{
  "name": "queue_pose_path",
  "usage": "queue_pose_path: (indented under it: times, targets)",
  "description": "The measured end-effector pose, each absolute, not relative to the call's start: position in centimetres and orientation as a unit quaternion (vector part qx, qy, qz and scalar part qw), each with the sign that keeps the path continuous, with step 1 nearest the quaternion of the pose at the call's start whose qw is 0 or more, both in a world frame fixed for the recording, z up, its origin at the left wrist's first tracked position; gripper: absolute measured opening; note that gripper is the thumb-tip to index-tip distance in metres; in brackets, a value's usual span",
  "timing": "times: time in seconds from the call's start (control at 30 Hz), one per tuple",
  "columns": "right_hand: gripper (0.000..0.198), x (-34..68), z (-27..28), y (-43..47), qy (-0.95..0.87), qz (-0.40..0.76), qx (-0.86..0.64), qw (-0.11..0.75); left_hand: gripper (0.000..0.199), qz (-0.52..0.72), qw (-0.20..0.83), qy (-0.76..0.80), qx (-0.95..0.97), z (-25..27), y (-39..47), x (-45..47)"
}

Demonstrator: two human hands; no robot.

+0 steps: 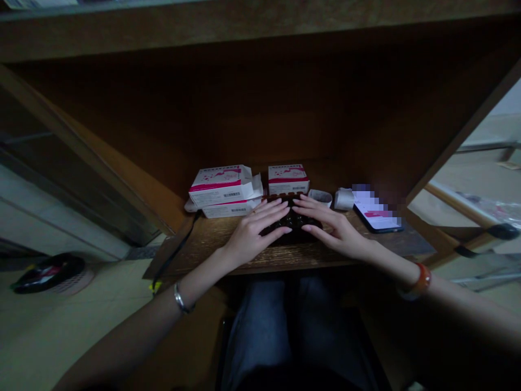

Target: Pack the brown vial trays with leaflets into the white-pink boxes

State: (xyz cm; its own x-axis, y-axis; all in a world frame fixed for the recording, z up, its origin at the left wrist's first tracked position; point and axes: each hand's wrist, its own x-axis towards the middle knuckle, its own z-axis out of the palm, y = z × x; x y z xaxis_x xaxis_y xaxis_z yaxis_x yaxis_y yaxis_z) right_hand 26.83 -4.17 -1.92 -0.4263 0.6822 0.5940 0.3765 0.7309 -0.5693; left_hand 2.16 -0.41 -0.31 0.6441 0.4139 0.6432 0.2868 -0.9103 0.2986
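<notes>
My left hand (260,228) lies with fingers stretched out over the left part of a cluster of small dark brown, glossy pieces (291,219) on the wooden desk. They look like little amber bottles packed together, but dim light and my fingers hide most of them. From the other side my right hand (331,222) reaches over the same cluster, its fingers straight and thumb apart. The fingertips of both hands nearly meet above it. Just behind stands a white and pink carton (288,178).
Two more white and pink cartons (222,185) are stacked at the left, flaps open. Curled white papers (344,199) and a lit phone (376,209) lie to the right. A black strap (179,250) hangs over the desk edge (244,267). A waste basket (52,274) stands on the floor.
</notes>
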Motion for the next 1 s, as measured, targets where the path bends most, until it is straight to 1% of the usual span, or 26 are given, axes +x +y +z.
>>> queue_pose_path:
  times: [0.2,0.43,0.63,0.8,0.9,1.0]
  targets:
    - [0.056,27.0,-2.1,-4.0,-0.832,0.188,-0.312,0.419,0.055,0.371,0.084,0.175,0.908,-0.7,0.0,1.7]
    - [0.054,27.0,-2.3,-4.1,-0.834,0.173,-0.313,0.42,0.052,0.385,0.077,0.177,0.903,-0.9,-0.2,1.9]
    - [0.064,27.2,-2.5,-3.9,-0.848,0.157,-0.297,0.409,0.057,0.386,0.071,0.168,0.904,-1.1,-0.1,1.9]
    - [0.063,27.3,-2.8,-3.8,-0.855,0.137,-0.299,0.402,0.056,0.39,0.067,0.169,0.903,-1.5,0.2,1.9]
    - [0.067,27.4,-3.4,-3.7,-0.858,0.133,-0.301,0.393,0.064,0.387,0.057,0.161,0.906,-2.0,0.3,1.9]
    - [0.072,27.5,-4.3,-3.5,-0.85,0.124,-0.306,0.411,0.069,0.399,0.05,0.168,0.9,-2.6,0.2,2.0]
